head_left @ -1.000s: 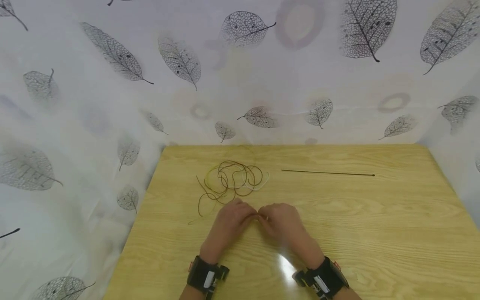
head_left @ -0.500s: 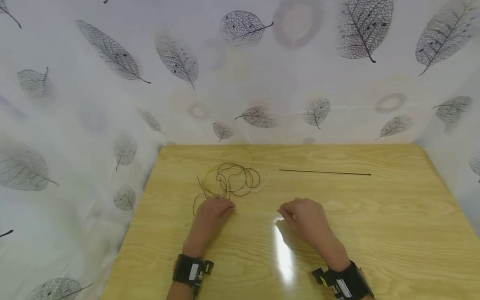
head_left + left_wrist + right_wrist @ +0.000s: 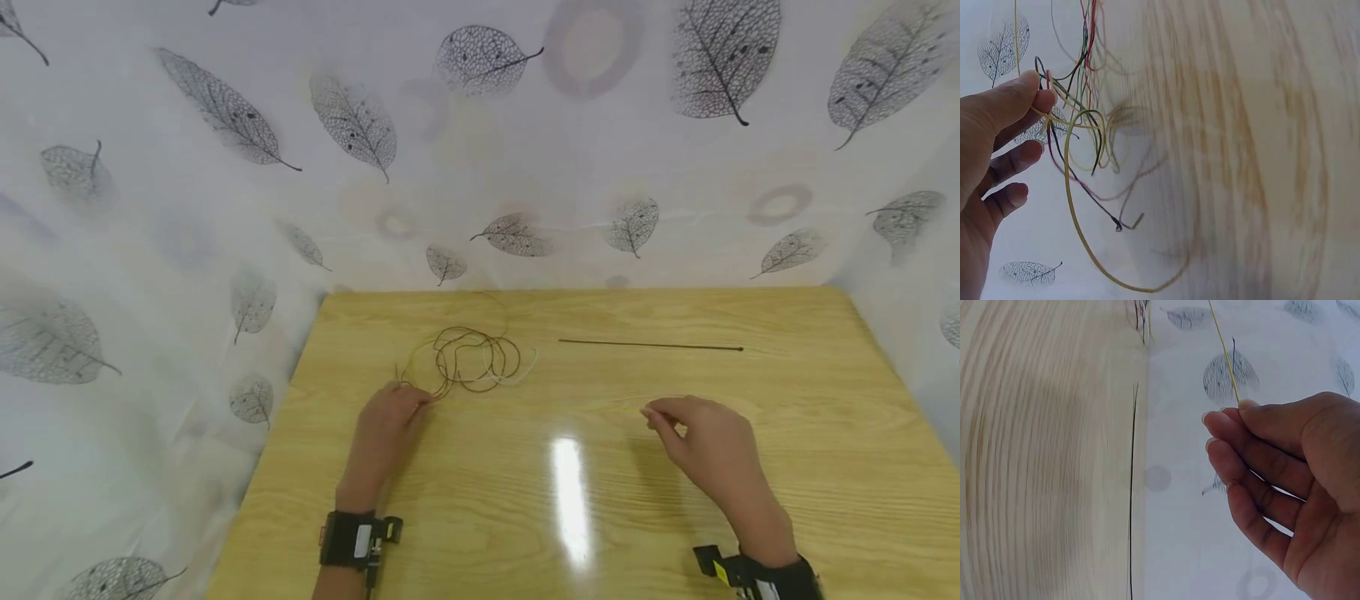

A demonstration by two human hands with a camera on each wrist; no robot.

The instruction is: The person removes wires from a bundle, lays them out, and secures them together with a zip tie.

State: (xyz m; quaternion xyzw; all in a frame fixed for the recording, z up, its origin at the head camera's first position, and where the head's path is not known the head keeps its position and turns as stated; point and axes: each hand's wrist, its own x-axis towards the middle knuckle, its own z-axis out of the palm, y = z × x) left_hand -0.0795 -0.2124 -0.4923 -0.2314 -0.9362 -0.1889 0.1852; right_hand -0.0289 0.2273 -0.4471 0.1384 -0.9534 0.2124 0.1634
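Note:
My left hand (image 3: 384, 421) pinches cord between thumb and forefinger at the near left of a loose tangle of thin cords (image 3: 517, 354). In the left wrist view, yellow, red, green and dark strands hang around the fingertips, and a yellow cord (image 3: 1072, 209) makes a long loop below them. Farther right, my right hand (image 3: 708, 442) is held above the table, thumb and forefinger pinching a yellow cord (image 3: 1229, 364) that runs up out of the right wrist view. The head view does not plainly show the stretch between the hands.
A straight dark cord (image 3: 651, 343), doubled with a small knob at its right end, lies behind my right hand. The wood-grain table (image 3: 510, 500) meets a leaf-printed cloth (image 3: 562, 150) at its back and left edges. Glare marks the table's middle.
My hands have moved from touching at the fingertips to wide apart, the left going left to the tangle and the right going right. The straight dark cord has stayed put.

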